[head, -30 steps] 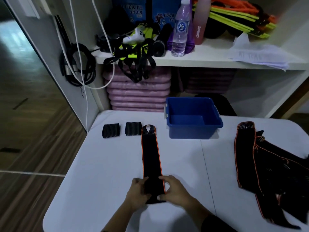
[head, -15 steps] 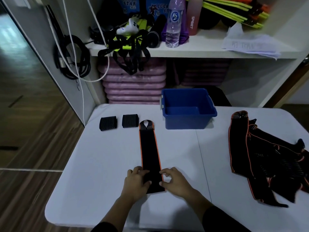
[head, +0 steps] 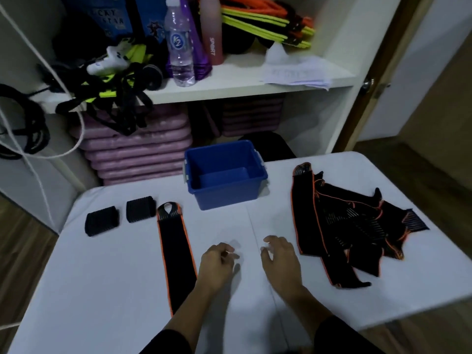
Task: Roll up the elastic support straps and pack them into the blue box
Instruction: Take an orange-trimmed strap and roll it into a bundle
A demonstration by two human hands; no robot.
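Left hand (head: 215, 264) and right hand (head: 279, 259) empty, fingers loosely curled. Strap (head: 175, 251) flat at 9 o'clock; best rolled tight from near end, edges even.

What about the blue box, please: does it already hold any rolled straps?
No, the blue box shows only its bare floor; a rolled strap and another roll lie on the table left of it.

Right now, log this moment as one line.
left hand: empty | right hand: empty | flat strap: unrolled on table | two rolled straps: left of it | blue box: empty | strap pile: right side
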